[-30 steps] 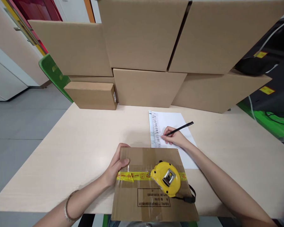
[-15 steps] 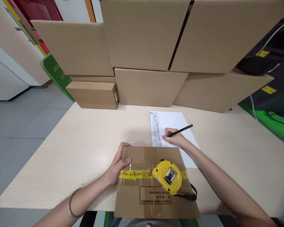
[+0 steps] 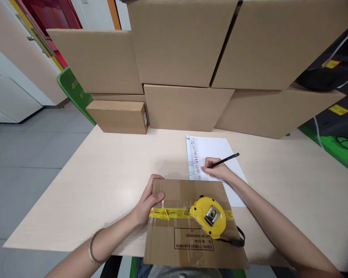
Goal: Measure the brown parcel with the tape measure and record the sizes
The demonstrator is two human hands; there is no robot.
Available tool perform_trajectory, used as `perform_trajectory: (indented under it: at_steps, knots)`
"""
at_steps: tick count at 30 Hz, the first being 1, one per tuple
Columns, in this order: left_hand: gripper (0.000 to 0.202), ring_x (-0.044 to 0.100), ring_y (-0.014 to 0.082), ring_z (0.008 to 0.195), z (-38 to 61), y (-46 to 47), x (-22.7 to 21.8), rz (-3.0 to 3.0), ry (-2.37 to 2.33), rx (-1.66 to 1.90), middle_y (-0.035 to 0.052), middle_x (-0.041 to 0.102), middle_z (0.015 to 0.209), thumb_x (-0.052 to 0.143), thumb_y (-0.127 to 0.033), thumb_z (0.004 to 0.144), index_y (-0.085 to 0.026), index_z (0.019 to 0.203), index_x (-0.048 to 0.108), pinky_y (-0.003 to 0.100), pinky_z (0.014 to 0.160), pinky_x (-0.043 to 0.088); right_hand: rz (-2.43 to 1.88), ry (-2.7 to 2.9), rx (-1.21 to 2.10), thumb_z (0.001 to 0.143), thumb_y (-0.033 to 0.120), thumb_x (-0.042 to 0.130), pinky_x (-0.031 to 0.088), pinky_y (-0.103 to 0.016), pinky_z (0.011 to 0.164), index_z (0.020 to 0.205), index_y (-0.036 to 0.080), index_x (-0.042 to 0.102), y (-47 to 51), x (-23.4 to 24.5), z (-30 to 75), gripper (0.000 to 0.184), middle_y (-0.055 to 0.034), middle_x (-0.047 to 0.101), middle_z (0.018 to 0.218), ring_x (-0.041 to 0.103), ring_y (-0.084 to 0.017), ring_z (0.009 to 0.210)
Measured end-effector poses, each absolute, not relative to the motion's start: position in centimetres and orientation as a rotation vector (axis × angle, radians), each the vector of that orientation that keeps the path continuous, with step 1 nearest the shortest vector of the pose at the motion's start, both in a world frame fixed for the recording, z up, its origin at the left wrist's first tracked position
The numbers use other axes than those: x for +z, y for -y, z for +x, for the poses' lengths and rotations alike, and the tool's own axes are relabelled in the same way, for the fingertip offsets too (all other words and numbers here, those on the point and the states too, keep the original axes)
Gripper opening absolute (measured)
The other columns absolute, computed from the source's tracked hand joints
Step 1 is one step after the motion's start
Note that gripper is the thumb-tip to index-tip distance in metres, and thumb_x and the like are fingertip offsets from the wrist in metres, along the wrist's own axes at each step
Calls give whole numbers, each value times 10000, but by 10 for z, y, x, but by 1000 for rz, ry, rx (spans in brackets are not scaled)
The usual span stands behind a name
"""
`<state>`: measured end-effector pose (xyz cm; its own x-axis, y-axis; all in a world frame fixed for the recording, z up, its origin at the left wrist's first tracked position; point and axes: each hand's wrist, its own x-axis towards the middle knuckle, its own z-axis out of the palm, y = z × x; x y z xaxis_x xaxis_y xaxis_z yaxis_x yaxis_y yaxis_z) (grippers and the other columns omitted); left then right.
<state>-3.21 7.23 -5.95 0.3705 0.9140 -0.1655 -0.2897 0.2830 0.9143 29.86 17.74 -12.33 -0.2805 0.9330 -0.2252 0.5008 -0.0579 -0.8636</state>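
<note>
My left hand (image 3: 147, 200) grips the left side of a taped cardboard box (image 3: 165, 239), its thumb on the top face and the other fingers mostly hidden. On that box lies a yellow tape measure (image 3: 208, 217) with a black wrist strap hanging toward the right edge. Beyond the box, my right hand (image 3: 217, 168) is closed around a black pen (image 3: 227, 158), the hand resting on a white sheet of paper (image 3: 220, 146). Dense handwritten marks run down the paper's left part. The pen's tip is hidden by my fingers.
Large cardboard boxes (image 3: 188, 108) stand stacked along the back of the light wooden table (image 3: 118, 170). A small brown box (image 3: 118, 117) sits before them at left. A green chair back (image 3: 72, 90) is behind the left corner. Dark equipment (image 3: 336, 81) stands at right.
The whole view has shifted slightly, so everything appears a little further right. Both hands keep their holds, and the tape measure stays in place on the box.
</note>
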Motion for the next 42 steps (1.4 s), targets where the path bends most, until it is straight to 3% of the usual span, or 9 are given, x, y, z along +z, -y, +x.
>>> perform_trajectory:
  at_steps: [14,23,29,33,35,37,40,42]
  knots:
    - [397,612,185,810,-33,-72,-60,935,-762,915,16,633,949,686,-407,862,-249,1135,444,283,691,479,-1515,1826,1241,975,333,648,539,-243,567,978,135,656,-177,-123,296,199,13,657,827,612,-97,624]
    - [391,612,177,789,-30,-72,-60,931,-775,951,-1,624,918,698,-380,836,-250,1119,461,278,689,479,-1755,1811,1162,996,386,607,568,-284,630,1067,143,653,-175,-113,296,258,-18,681,914,648,-122,698]
    - [391,591,173,801,-32,-73,-70,972,-788,984,-4,605,932,684,-434,845,-255,1140,500,272,699,473,-2083,1820,936,992,429,598,582,-337,718,1108,151,658,-175,-94,287,307,-48,693,1015,674,-161,809]
    - [402,594,205,930,-34,-74,-74,1032,-822,1028,12,600,1107,665,-419,856,-297,1215,532,301,772,492,-2221,1846,733,971,496,594,543,-347,722,947,162,669,-174,-78,280,344,-36,684,891,643,-164,761]
    - [403,575,227,1055,-35,-75,-73,1123,-857,1094,18,590,1211,659,-383,873,-326,1256,547,326,868,483,-2232,1846,639,951,542,577,495,-353,681,778,178,633,-167,-63,280,407,-42,652,736,621,-197,702]
    - [365,545,243,1152,-37,-77,-70,1257,-878,1155,30,595,1257,639,-356,907,-337,1266,578,360,969,446,-2188,1832,545,963,579,501,452,-358,658,725,207,588,-150,-40,282,451,-56,634,663,616,-233,681]
    - [181,514,272,1239,-40,-80,-64,1490,-867,1174,67,624,1214,614,-340,945,-289,1094,704,406,1056,391,-2029,1831,457,1014,606,302,469,-352,706,886,229,606,-106,-2,277,501,-63,695,802,647,-237,755]
    - [146,503,296,1274,-43,-82,-62,1564,-864,1152,90,640,1175,635,-352,938,-258,973,742,429,1071,381,-1779,1953,376,1019,585,288,499,-385,781,1033,225,650,-71,15,265,511,-99,720,1005,667,-259,895]
